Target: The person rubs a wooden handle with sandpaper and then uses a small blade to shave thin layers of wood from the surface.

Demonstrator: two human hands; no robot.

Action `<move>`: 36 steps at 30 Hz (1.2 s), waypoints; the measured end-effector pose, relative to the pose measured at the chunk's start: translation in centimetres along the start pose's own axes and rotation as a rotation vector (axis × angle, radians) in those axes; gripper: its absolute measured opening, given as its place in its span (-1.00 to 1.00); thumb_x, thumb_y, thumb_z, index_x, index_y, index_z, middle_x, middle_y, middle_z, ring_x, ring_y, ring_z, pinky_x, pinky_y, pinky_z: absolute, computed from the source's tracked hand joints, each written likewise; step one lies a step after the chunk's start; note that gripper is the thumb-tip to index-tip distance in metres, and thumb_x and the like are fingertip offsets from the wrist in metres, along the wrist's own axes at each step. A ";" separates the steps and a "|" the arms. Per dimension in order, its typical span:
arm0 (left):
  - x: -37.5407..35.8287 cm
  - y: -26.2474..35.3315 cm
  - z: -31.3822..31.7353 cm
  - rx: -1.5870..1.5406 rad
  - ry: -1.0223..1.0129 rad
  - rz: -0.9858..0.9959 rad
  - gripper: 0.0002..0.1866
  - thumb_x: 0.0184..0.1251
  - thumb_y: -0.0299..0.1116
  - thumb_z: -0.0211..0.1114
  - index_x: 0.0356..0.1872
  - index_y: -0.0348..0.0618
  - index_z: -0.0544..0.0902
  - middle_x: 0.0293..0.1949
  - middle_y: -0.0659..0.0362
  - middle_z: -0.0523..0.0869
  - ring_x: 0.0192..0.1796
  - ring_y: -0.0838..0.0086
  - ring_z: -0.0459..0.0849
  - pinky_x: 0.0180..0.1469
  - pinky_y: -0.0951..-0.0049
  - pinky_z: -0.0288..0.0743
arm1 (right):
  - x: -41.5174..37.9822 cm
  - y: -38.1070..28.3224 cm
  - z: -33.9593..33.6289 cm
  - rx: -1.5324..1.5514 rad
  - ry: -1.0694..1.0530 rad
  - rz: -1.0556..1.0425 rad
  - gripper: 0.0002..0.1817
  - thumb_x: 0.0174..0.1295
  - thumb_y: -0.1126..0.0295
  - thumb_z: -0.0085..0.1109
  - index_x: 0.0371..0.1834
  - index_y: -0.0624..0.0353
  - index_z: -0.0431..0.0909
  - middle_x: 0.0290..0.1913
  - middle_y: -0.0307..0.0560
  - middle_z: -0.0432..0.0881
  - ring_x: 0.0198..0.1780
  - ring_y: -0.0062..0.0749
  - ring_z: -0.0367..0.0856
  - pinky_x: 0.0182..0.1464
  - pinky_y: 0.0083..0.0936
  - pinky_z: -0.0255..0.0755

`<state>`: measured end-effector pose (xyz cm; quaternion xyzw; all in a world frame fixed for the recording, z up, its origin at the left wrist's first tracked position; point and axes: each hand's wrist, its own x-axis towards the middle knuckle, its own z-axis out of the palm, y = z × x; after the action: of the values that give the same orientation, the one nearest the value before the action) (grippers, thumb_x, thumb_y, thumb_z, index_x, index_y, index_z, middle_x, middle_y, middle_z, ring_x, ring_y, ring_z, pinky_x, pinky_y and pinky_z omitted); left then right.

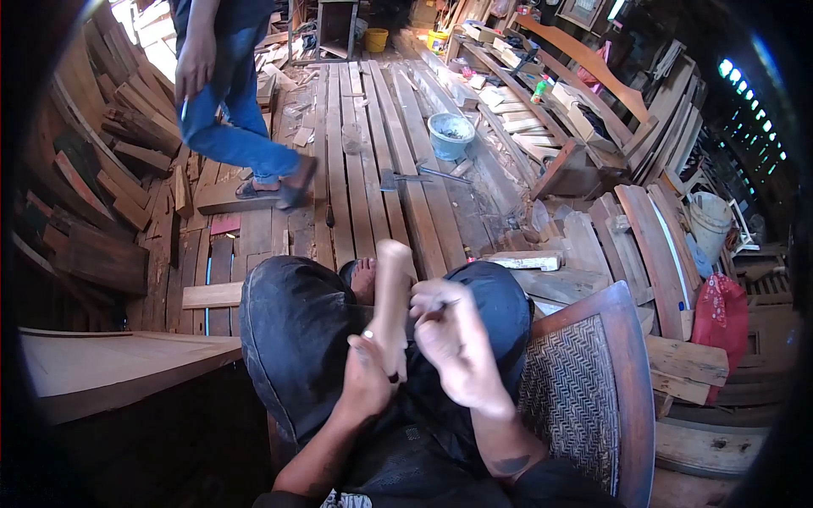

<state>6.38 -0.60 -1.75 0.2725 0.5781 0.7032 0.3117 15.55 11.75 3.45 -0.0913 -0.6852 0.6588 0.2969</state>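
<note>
I sit with dark trousers over my knees. My left hand (370, 372) grips the lower end of a pale, rounded wooden piece (392, 292) that stands upright over my lap. My right hand (455, 339) is closed on a thin dark tool (434, 313) whose tip rests against the side of the wooden piece. One bare foot (362, 278) shows beyond my knees.
A woven cane chair (584, 398) stands at my right. Another person in jeans (233, 110) walks across the plank floor at upper left. A bucket (450, 135), an axe (398, 179), stacked boards at both sides and a wooden panel (110, 364) at lower left surround me.
</note>
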 end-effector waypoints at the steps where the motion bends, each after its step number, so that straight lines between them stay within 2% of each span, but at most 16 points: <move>1: 0.3 -0.2 -0.6 -0.086 0.049 -0.039 -0.06 0.63 0.52 -0.42 0.00 -0.26 0.58 -0.47 0.24 0.61 -0.49 0.56 0.55 -0.41 0.48 0.38 | -0.5 0.8 0.6 -0.054 -0.027 0.007 -0.51 0.60 0.36 0.25 0.48 0.27 0.38 0.27 -0.03 0.55 0.32 -0.36 0.51 0.36 -0.34 0.40; 2: 1.3 -0.1 -0.6 -0.040 0.194 0.073 -0.05 0.62 0.53 -0.40 -0.03 -0.24 0.62 -0.42 0.22 0.65 -0.44 0.56 0.59 -0.37 0.54 0.42 | -0.9 0.8 1.3 0.007 -0.099 0.089 -0.46 0.58 0.36 0.28 0.51 0.27 0.35 0.30 -0.01 0.53 0.35 -0.36 0.51 0.34 -0.34 0.43; 3: 1.3 0.9 -0.9 -0.131 0.217 -0.020 -0.18 0.67 0.49 -0.43 -0.16 -0.09 0.50 -0.45 0.25 0.52 -0.42 0.51 0.52 -0.32 0.47 0.45 | -1.2 1.4 1.7 -0.027 -0.193 0.102 -0.39 0.59 0.33 0.27 0.58 0.29 0.27 0.34 0.07 0.49 0.40 -0.26 0.50 0.44 -0.29 0.37; 5: 2.2 2.6 -0.7 -0.257 0.251 0.122 -0.20 0.68 0.48 -0.39 -0.21 -0.10 0.45 -0.48 0.25 0.48 -0.45 0.48 0.49 -0.34 0.46 0.42 | -0.9 1.5 2.7 -0.249 -0.239 -0.006 -0.31 0.61 0.33 0.24 0.66 0.30 0.17 0.45 0.18 0.41 0.50 -0.11 0.43 0.58 -0.20 0.25; 6: 2.3 3.0 -0.8 -0.296 0.242 0.149 -0.21 0.68 0.47 -0.36 -0.22 -0.12 0.44 -0.45 0.23 0.48 -0.41 0.47 0.48 -0.28 0.48 0.42 | -1.0 2.0 3.1 -0.139 -0.283 0.079 -0.27 0.63 0.34 0.18 0.73 0.29 0.08 0.63 0.25 0.24 0.66 0.00 0.26 0.68 -0.14 0.08; 9: 2.5 3.0 -1.0 -0.364 0.209 0.232 -0.24 0.72 0.43 -0.32 -0.19 -0.14 0.45 -0.34 0.19 0.51 -0.25 0.44 0.52 -0.12 0.44 0.44 | -0.8 1.5 4.3 -0.117 -0.225 0.043 -0.29 0.66 0.36 0.13 0.75 0.30 0.07 0.70 0.28 0.22 0.72 0.02 0.21 0.68 -0.17 0.10; 15: 2.5 3.7 -0.9 -0.038 0.057 0.390 -0.28 0.78 0.31 -0.27 -0.02 -0.22 0.54 -0.07 0.13 0.55 0.15 0.33 0.52 0.32 0.24 0.39 | -0.5 1.0 2.3 -0.203 -0.152 0.048 -0.36 0.67 0.36 0.10 0.71 0.30 0.17 0.55 0.31 0.47 0.61 0.06 0.44 0.60 -0.18 0.27; 16: 2.7 3.8 -0.9 -0.034 0.028 0.417 -0.30 0.80 0.27 -0.18 0.15 -0.28 0.56 0.04 0.08 0.63 0.24 0.31 0.57 0.39 0.24 0.40 | -0.6 1.2 2.3 -0.205 -0.154 0.068 -0.37 0.66 0.34 0.13 0.68 0.30 0.21 0.53 0.31 0.48 0.59 0.10 0.46 0.58 -0.17 0.29; 19: 2.6 5.6 -1.8 -0.018 -0.077 0.299 -0.33 0.79 0.18 -0.03 0.32 -0.35 0.51 0.16 -0.01 0.66 0.26 0.27 0.62 0.36 0.25 0.45 | -1.0 1.6 2.0 -0.255 -0.165 0.114 -0.39 0.62 0.28 0.21 0.61 0.28 0.29 0.47 0.31 0.52 0.54 0.21 0.48 0.54 -0.11 0.34; 20: 2.7 6.0 -2.1 -0.048 -0.032 0.330 -0.32 0.74 0.09 0.11 0.44 -0.41 0.41 0.24 -0.08 0.67 0.24 0.24 0.68 0.35 0.22 0.50 | -0.8 1.5 1.9 -0.294 -0.181 0.120 -0.38 0.60 0.26 0.25 0.59 0.26 0.31 0.45 0.31 0.53 0.53 0.25 0.48 0.52 -0.08 0.35; 21: 3.0 6.6 -2.3 -0.119 0.051 0.346 -0.37 0.74 0.03 0.16 0.47 -0.32 0.38 0.13 0.00 0.70 0.15 0.26 0.70 0.30 0.20 0.55 | -0.7 1.5 1.9 -0.332 -0.198 0.126 -0.38 0.58 0.24 0.28 0.57 0.25 0.32 0.43 0.31 0.54 0.51 0.29 0.48 0.51 -0.06 0.36; 23: 3.0 8.8 -2.9 -0.482 0.199 0.291 -0.53 0.77 -0.01 0.14 0.35 -0.18 0.42 -0.13 0.15 0.62 -0.08 0.37 0.65 0.08 0.25 0.59 | -0.8 2.0 1.6 -0.373 -0.282 0.148 -0.36 0.54 0.22 0.32 0.56 0.22 0.33 0.41 0.29 0.55 0.47 0.30 0.50 0.47 -0.02 0.39; 26: 2.7 10.0 -3.4 -0.455 0.189 0.510 -0.74 0.80 -0.08 0.10 -0.02 -0.03 0.39 -0.34 0.27 0.30 -0.35 0.51 0.33 -0.21 0.34 0.36 | -0.4 1.4 2.2 -0.514 -0.377 0.132 -0.38 0.49 0.27 0.37 0.52 0.18 0.37 0.37 0.22 0.57 0.41 0.26 0.54 0.45 -0.05 0.41; 30: 1.7 9.3 -1.7 -0.312 0.172 0.644 -0.72 0.79 -0.14 0.09 -0.17 -0.02 0.31 -0.35 0.26 0.31 -0.34 0.50 0.33 -0.16 0.31 0.37 | 0.5 1.9 3.0 -0.586 -0.285 -0.062 -0.47 0.42 0.34 0.43 0.40 0.12 0.48 0.30 0.16 0.59 0.36 0.22 0.56 0.43 -0.05 0.41; 33: 1.4 8.6 -1.5 -0.369 0.140 0.577 -0.72 0.77 -0.16 0.10 -0.19 -0.03 0.30 -0.37 0.26 0.31 -0.35 0.50 0.31 -0.16 0.31 0.36 | 1.4 1.4 2.2 -0.643 -0.327 -0.100 -0.53 0.34 0.38 0.47 0.27 0.12 0.53 0.28 0.13 0.58 0.36 0.20 0.55 0.42 -0.03 0.38; 36: 1.2 8.5 -1.6 -0.460 0.151 0.564 -0.72 0.71 -0.18 0.18 -0.14 -0.11 0.34 -0.38 0.18 0.38 -0.35 0.44 0.37 -0.10 0.29 0.44 | 1.2 2.7 2.6 -0.525 -0.296 -0.109 -0.58 0.20 0.47 0.50 0.11 0.15 0.57 0.00 0.05 0.67 0.07 0.13 0.71 0.13 -0.14 0.57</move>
<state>3.32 -1.91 6.33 0.2913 0.3286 0.8910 0.1152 12.52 10.42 1.33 -0.0311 -0.8716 0.4486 0.1951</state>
